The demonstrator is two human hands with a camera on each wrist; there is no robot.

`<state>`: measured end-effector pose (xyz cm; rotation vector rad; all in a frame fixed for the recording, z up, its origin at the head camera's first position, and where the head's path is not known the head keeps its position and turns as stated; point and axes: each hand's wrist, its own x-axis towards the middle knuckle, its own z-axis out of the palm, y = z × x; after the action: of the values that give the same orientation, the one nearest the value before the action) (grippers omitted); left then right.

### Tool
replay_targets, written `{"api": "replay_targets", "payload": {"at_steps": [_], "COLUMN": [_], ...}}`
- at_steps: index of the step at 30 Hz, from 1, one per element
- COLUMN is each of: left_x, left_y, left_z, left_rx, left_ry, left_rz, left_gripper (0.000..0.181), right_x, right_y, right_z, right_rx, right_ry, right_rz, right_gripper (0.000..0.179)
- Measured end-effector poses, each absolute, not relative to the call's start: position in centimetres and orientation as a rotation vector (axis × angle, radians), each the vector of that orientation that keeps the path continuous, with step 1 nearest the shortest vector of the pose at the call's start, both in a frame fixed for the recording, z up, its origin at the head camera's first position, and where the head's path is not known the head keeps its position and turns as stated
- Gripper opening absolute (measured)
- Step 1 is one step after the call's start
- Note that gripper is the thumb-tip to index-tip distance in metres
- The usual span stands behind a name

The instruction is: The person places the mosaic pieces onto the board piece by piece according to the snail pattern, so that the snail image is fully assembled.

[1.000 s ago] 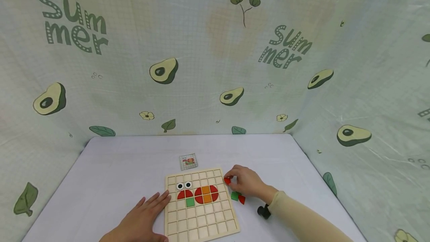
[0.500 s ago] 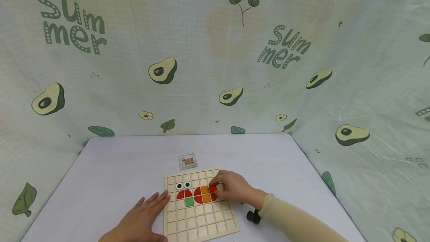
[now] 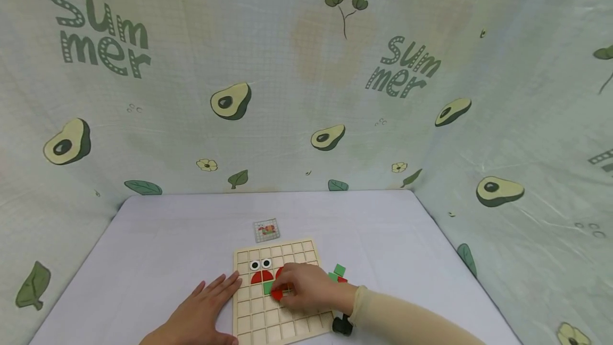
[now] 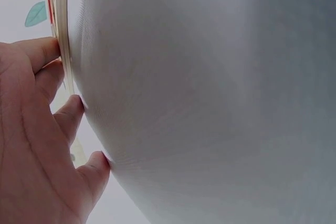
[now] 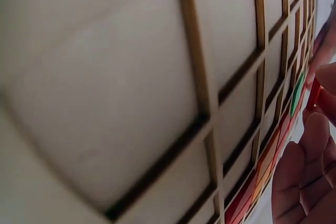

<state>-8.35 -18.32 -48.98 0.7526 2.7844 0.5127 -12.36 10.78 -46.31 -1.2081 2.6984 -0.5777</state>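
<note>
The wooden grid board (image 3: 273,317) lies on the white table. My left hand (image 3: 198,307) rests at its left edge with fingers spread and fairly straight; in the left wrist view its fingertips touch the board's side. Over the middle of the board, my right hand (image 3: 308,287) pinches a red piece (image 3: 276,295) between thumb and fingers, just below and right of a green square (image 3: 267,287). Two eye pieces (image 3: 261,264) and a red half-round shape (image 3: 261,277) sit in the grid. The hand hides most of the red and orange round shape beside them.
A small picture card (image 3: 266,230) lies behind the board. Loose green squares (image 3: 339,270) and a red piece (image 3: 342,279) lie to the right of the board. A black device (image 3: 342,325) is on the right wrist. A printed cloth (image 3: 287,68) surrounds the table.
My right hand has carried the red piece from right of the board leftward across it to beside the green square. The left hand has stayed at the board's edge.
</note>
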Motion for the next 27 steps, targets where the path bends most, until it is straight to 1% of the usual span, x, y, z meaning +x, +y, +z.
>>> {"api": "replay_targets", "payload": {"at_steps": [13, 27], "left_x": [-8.4, -8.4], "left_y": [-18.2, -18.3], "left_z": [-49.1, -49.0], "left_rx": [0.729, 0.730], "left_ry": [2.775, 2.771], "left_rz": [0.521, 0.510], "left_gripper": [0.120, 0.120], "right_x": [-11.6, -11.6], "right_y": [9.5, 9.5], "right_z": [-47.4, -47.4], "right_rx": [-1.335, -1.270], "right_ry": [2.734, 2.736], "right_rz": [-0.420, -0.452], "right_gripper": [0.027, 0.024]}}
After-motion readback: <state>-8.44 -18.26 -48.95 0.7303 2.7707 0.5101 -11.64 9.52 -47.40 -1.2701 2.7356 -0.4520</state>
